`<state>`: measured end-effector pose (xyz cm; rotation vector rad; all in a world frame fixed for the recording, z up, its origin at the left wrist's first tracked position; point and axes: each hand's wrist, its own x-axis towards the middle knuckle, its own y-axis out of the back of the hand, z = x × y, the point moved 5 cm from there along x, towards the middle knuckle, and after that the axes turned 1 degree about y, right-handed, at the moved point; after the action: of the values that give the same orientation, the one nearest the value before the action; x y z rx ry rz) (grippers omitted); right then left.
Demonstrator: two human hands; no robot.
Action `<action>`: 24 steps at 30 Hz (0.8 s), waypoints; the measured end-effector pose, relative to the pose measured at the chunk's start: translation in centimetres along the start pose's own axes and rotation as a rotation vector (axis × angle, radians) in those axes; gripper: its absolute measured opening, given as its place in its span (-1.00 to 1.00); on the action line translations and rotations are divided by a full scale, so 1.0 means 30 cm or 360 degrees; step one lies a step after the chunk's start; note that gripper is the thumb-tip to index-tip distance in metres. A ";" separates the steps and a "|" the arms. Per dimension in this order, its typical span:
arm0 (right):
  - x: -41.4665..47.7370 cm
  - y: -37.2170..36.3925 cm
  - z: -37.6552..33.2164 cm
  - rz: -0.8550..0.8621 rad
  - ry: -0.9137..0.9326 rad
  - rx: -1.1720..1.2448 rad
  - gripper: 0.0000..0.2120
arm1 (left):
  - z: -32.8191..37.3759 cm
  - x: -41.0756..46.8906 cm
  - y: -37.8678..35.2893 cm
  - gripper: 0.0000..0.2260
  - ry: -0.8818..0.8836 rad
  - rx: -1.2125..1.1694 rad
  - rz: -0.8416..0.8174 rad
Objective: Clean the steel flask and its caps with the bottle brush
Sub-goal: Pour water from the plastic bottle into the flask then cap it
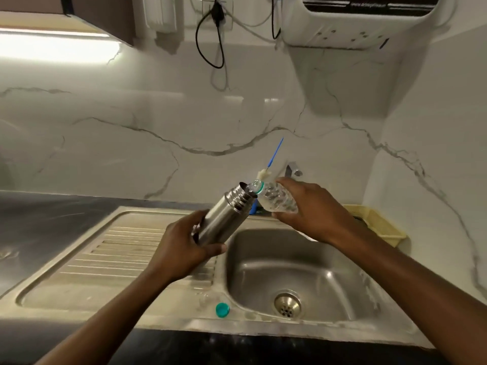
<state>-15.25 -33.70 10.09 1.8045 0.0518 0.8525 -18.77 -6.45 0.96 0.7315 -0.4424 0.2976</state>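
Observation:
My left hand (184, 243) grips the lower body of the steel flask (226, 214), which tilts up to the right over the sink with its mouth uncapped. My right hand (305, 206) holds a clear plastic water bottle (276, 197) tipped on its side, its teal-ringed neck against the flask's mouth. Behind them a bottle brush (274, 156) with a blue handle and a white tip stands against the wall. A teal bottle cap (222, 310) lies on the sink's front rim. The flask's caps are not in view.
The steel sink basin (263, 275) with its drain (287, 305) lies below my hands, the ribbed drainboard (118, 248) to the left. A tap (291, 169) sticks out of the marble wall. A yellow basket (376, 222) sits at the right. Black cables hang above.

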 end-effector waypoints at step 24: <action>0.085 0.103 0.001 0.0095 0.0697 -0.1218 -0.16 | 0.030 -0.045 -0.166 -0.35 0.0047 -0.0363 -0.0163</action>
<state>-14.45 -33.92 14.00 0.8951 -0.0445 1.1103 -18.17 -10.76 -1.96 0.5241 -0.4019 0.1581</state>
